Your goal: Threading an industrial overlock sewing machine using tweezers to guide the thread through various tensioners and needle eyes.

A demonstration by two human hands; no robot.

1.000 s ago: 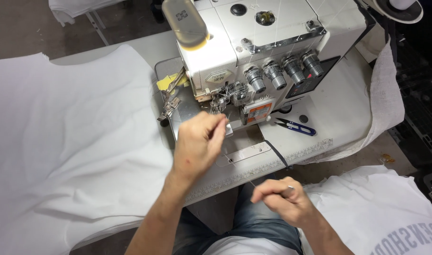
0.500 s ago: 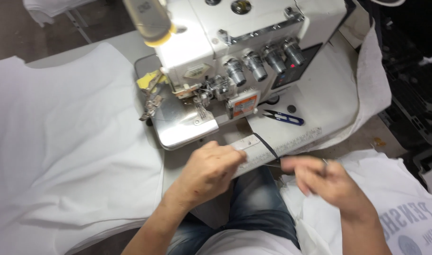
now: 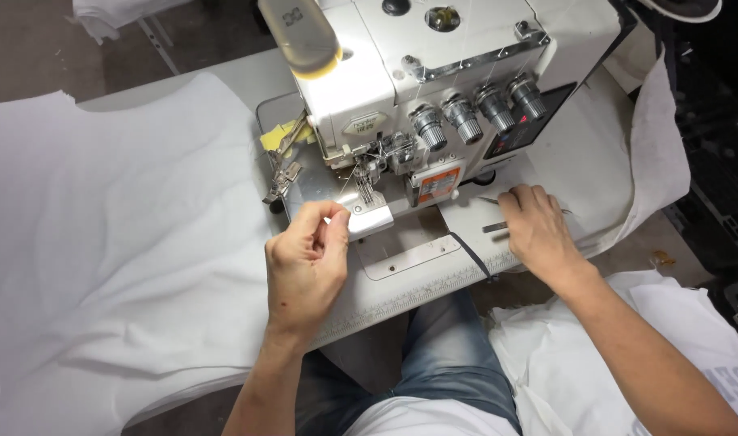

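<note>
I am pinching my left hand (image 3: 306, 262) together just in front of the overlock sewing machine (image 3: 433, 89), thumb and forefinger closed narrowly at the edge of its shiny metal presser-foot plate (image 3: 369, 220); whether a thread is caught between them is too fine to tell. My right hand (image 3: 538, 230) is lying palm down to the right of the machine's front, fingers curled over a small pair of thread snips (image 3: 495, 227) whose metal tip is poking out on the side toward the machine. Both hands are working on the pale machine table (image 3: 579, 161). White fabric (image 3: 119, 242) is spreading wide to the left of the machine, and more white cloth (image 3: 656, 141) is draping off the table edge to the right of it. Four grey tension dials (image 3: 478, 113) are lining the machine's front, above my hands.
</note>
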